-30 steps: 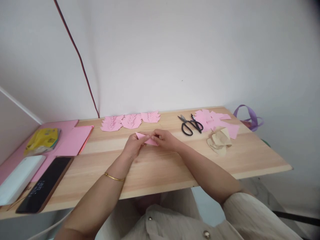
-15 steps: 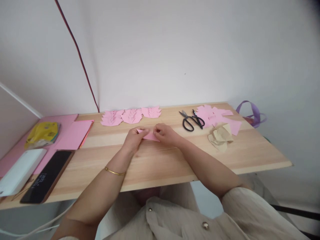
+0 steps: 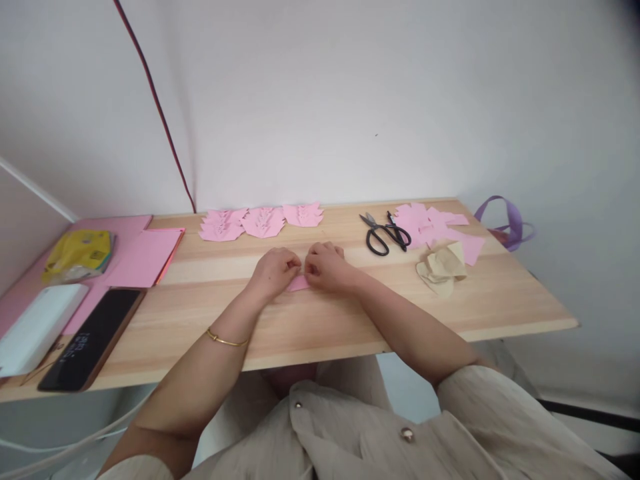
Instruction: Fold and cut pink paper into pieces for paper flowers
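Between my hands, low over the middle of the wooden table point(image 3: 200, 327), a small piece of pink paper point(image 3: 299, 283) shows; most of it is covered by my fingers. My left hand point(image 3: 276, 272) pinches its left part, thumb and fingertips together. On its right part the fingers of my right hand point(image 3: 327, 267) are curled closed. Both hands nearly touch at the fingertips. Beyond them, along the wall, lie three cut and folded pink paper pieces point(image 3: 263, 223) with jagged edges.
Right of my hands lie black-handled scissors point(image 3: 379, 241), a black pen point(image 3: 399, 233), pink paper scraps point(image 3: 425, 223) and crumpled tan paper point(image 3: 443, 267). At left are pink sheets point(image 3: 135, 260), a yellow packet point(image 3: 80, 253), a white box point(image 3: 43, 327) and a phone point(image 3: 97, 340).
My left hand has shifted its fingers rightward along the pink paper, closer to my right hand, so less paper shows. The view has tilted slightly.
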Action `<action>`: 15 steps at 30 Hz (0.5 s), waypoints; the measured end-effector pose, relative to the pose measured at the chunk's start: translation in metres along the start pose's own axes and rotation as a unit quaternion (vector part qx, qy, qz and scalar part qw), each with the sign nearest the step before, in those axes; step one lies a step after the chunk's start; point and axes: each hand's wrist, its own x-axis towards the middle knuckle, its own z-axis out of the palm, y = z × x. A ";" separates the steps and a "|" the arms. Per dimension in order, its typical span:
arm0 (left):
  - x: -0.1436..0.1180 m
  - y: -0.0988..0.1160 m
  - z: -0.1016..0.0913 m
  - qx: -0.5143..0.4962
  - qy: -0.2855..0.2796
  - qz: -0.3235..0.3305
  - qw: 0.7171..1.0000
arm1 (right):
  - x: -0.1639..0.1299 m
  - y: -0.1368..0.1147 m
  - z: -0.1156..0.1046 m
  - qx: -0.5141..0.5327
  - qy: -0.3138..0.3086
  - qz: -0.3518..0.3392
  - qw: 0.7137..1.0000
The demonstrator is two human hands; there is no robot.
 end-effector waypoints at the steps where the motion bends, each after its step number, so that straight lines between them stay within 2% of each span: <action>1: -0.001 0.000 0.001 0.014 -0.011 0.010 1.000 | 0.000 0.001 0.001 0.002 0.002 0.007 1.000; 9: -0.005 -0.002 0.003 0.135 -0.087 0.080 0.984 | 0.001 -0.001 0.000 0.018 -0.015 0.049 0.999; 15: -0.006 0.004 0.002 0.211 -0.120 0.109 0.964 | -0.001 -0.006 -0.008 -0.003 -0.042 0.102 0.994</action>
